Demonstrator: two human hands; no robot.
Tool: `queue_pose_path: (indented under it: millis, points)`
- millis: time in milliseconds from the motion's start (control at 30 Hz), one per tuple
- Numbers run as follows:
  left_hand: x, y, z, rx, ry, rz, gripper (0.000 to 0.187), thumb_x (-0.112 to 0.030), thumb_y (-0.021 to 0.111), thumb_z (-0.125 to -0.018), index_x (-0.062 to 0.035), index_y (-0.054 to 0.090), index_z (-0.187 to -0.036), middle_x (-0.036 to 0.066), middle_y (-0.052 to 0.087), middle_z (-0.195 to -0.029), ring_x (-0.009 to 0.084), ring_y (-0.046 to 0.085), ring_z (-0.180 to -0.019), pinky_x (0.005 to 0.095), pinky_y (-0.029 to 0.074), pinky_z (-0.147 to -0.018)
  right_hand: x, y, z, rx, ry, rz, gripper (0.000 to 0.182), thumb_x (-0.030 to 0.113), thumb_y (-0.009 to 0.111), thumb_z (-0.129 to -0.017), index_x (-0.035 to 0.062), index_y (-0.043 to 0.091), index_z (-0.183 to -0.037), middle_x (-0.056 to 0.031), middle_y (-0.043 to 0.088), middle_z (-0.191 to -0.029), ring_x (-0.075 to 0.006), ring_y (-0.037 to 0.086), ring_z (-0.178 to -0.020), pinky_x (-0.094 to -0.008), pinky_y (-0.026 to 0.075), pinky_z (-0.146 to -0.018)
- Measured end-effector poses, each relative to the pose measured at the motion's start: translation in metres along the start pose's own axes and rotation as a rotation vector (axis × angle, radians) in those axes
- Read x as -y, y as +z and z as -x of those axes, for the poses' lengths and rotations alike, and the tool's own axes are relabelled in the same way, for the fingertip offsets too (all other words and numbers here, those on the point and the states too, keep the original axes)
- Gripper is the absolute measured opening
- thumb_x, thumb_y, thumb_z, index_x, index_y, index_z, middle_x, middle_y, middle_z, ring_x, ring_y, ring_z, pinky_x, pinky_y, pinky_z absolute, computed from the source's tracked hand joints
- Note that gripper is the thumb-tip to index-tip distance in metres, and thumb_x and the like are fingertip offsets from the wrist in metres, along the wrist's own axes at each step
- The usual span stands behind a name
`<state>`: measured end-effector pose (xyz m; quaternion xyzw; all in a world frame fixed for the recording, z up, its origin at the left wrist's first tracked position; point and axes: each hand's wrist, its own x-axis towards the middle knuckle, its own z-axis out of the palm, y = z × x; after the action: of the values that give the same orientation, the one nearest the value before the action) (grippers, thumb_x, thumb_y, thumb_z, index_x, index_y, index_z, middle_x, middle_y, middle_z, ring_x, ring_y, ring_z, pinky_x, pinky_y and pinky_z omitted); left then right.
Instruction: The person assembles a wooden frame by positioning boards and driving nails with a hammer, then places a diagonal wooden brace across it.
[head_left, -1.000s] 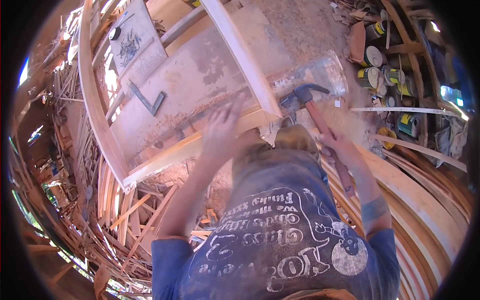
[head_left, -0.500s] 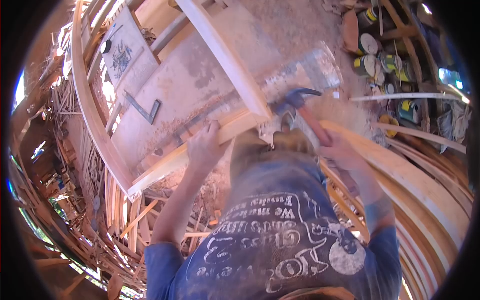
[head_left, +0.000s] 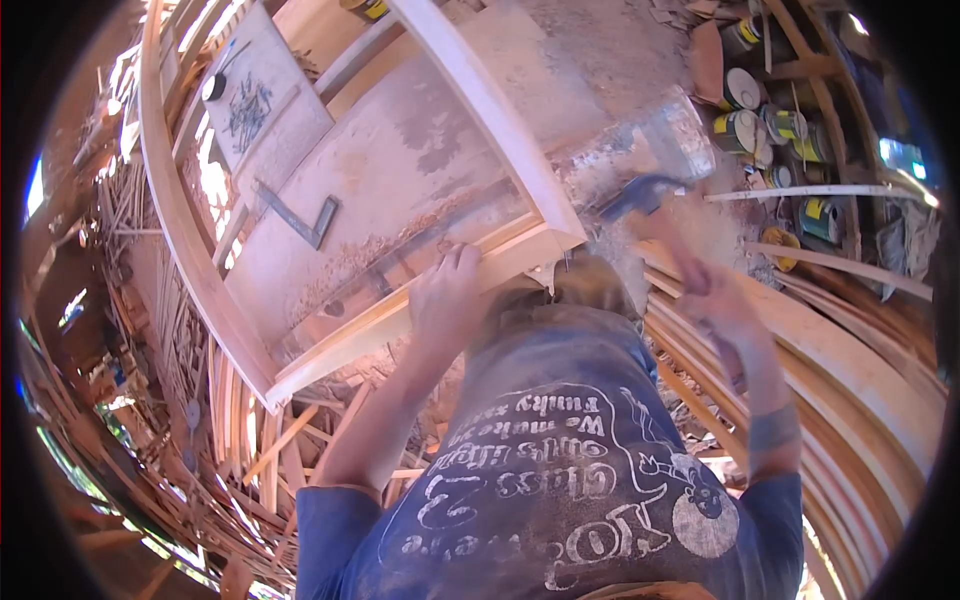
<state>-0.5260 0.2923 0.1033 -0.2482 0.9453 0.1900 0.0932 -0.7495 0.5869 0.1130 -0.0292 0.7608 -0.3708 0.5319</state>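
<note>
A wooden frame (head_left: pixel 490 120) reaches across the workbench, its near rail running in front of my body. My left hand (head_left: pixel 445 295) is wrapped over that near rail, left of the frame's right corner. In my right hand (head_left: pixel 718 305) is a claw hammer (head_left: pixel 680 245), gripped by its reddish handle and blurred by motion. The dark hammer head is to the right of the frame corner, apart from it. A nail (head_left: pixel 567 258) seems to stick out at that corner, though it is too small to be sure.
A metal square (head_left: pixel 318 222) lies on the bench. Farther left, a board (head_left: pixel 275 75) carries several loose nails (head_left: pixel 248 115) and a small black round item (head_left: pixel 213 87). Paint cans (head_left: pixel 735 130) stand at the right, above long curved timber strips (head_left: pixel 840 350). Wood scraps (head_left: pixel 290 440) are heaped at lower left.
The hammer and my right hand have moved right and slightly down, away from the frame corner. The frame, bench and my left hand appear shifted slightly right in view.
</note>
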Motion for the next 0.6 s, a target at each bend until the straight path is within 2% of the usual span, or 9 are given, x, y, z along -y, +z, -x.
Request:
queue_pose_path:
  millis: [100, 167, 267, 300, 367, 433, 500, 567, 600]
  points:
    - [-0.001, 0.001, 0.0, 0.003, -0.007, -0.02, 0.046, -0.03, 0.079, -0.074, -0.0046, 0.058, -0.106, 0.015, 0.069, -0.108, 0.0333, 0.068, -0.095, 0.0444, 0.054, -0.078, -0.009, -0.075, -0.002, -0.345, -0.01, -0.175, 0.011, 0.011, 0.061, -0.088, 0.0054, 0.057, -0.096, -0.0002, 0.052, -0.066, -0.0092, 0.047, -0.045, -0.0264, 0.041, -0.045]
    - [-0.003, 0.001, 0.002, 0.004, -0.021, -0.047, 0.047, -0.031, 0.08, -0.073, -0.0047, 0.059, -0.106, 0.015, 0.069, -0.106, 0.0332, 0.069, -0.094, 0.0439, 0.054, -0.077, -0.016, -0.126, -0.016, -0.455, -0.18, -0.358, 0.008, 0.012, 0.057, -0.093, 0.0095, 0.053, -0.087, 0.0012, 0.05, -0.065, -0.0084, 0.047, -0.048, -0.0265, 0.041, -0.046]
    - [-0.008, 0.0, 0.0, 0.032, -0.055, -0.079, 0.048, -0.034, 0.081, -0.073, -0.0048, 0.06, -0.105, 0.014, 0.071, -0.101, 0.0327, 0.069, -0.091, 0.0435, 0.054, -0.076, -0.059, -0.089, -0.062, -0.663, -0.342, -0.413, 0.01, 0.014, 0.059, -0.094, 0.0078, 0.058, -0.086, 0.0024, 0.051, -0.06, -0.0114, 0.052, -0.05, -0.0279, 0.043, -0.045]
    - [-0.008, 0.0, -0.002, 0.03, -0.044, -0.09, 0.048, -0.035, 0.081, -0.073, -0.0049, 0.061, -0.106, 0.014, 0.071, -0.1, 0.0325, 0.07, -0.09, 0.0435, 0.054, -0.076, -0.083, -0.021, -0.059, -0.614, -0.318, -0.516, 0.01, 0.015, 0.057, -0.094, 0.0062, 0.058, -0.09, -0.0011, 0.053, -0.064, -0.014, 0.053, -0.054, -0.0292, 0.044, -0.049]
    - [-0.006, 0.003, 0.001, 0.018, -0.051, -0.11, 0.049, -0.036, 0.08, -0.074, -0.005, 0.062, -0.106, 0.014, 0.071, -0.099, 0.0319, 0.07, -0.089, 0.0435, 0.054, -0.075, -0.021, 0.048, -0.003, -0.17, -0.227, -0.141, 0.016, 0.012, 0.063, -0.087, 0.0034, 0.057, -0.099, -0.0031, 0.053, -0.067, -0.0131, 0.054, -0.057, -0.0291, 0.044, -0.049]
    - [0.003, 0.009, 0.003, -0.001, -0.021, -0.127, 0.051, -0.037, 0.08, -0.074, -0.0044, 0.061, -0.108, 0.014, 0.071, -0.1, 0.0323, 0.07, -0.089, 0.0439, 0.054, -0.075, -0.003, 0.047, 0.011, 0.052, -0.118, -0.034, 0.035, 0.012, 0.066, -0.084, 0.0007, 0.054, -0.114, -0.003, 0.054, -0.07, -0.0117, 0.054, -0.059, -0.0281, 0.045, -0.051]
    - [0.006, 0.009, 0.008, -0.02, -0.019, -0.122, 0.051, -0.036, 0.08, -0.075, -0.0038, 0.061, -0.11, 0.014, 0.071, -0.101, 0.0325, 0.07, -0.09, 0.044, 0.054, -0.076, -0.02, -0.003, -0.006, 0.063, -0.007, -0.161, 0.059, 0.016, 0.067, -0.084, -0.0017, 0.049, -0.137, -0.0007, 0.057, -0.076, -0.0098, 0.054, -0.061, -0.0261, 0.045, -0.052]
    - [0.006, 0.009, 0.006, -0.028, -0.008, -0.098, 0.052, -0.035, 0.079, -0.075, -0.0033, 0.061, -0.112, 0.015, 0.071, -0.103, 0.0326, 0.069, -0.092, 0.044, 0.054, -0.078, -0.033, -0.044, -0.015, -0.139, 0.075, -0.363, 0.056, 0.012, 0.066, -0.083, -0.0027, 0.048, -0.133, -0.0011, 0.056, -0.076, -0.0097, 0.053, -0.058, -0.0253, 0.043, -0.047]
    - [0.007, 0.008, 0.006, -0.015, 0.0, -0.095, 0.052, -0.034, 0.079, -0.076, -0.0032, 0.061, -0.113, 0.015, 0.071, -0.105, 0.0326, 0.069, -0.094, 0.0437, 0.054, -0.079, -0.029, -0.05, -0.022, -0.233, 0.007, -0.461, 0.045, 0.01, 0.066, -0.083, 0.0003, 0.051, -0.124, -0.0005, 0.056, -0.074, -0.01, 0.051, -0.054, -0.0252, 0.041, -0.045]
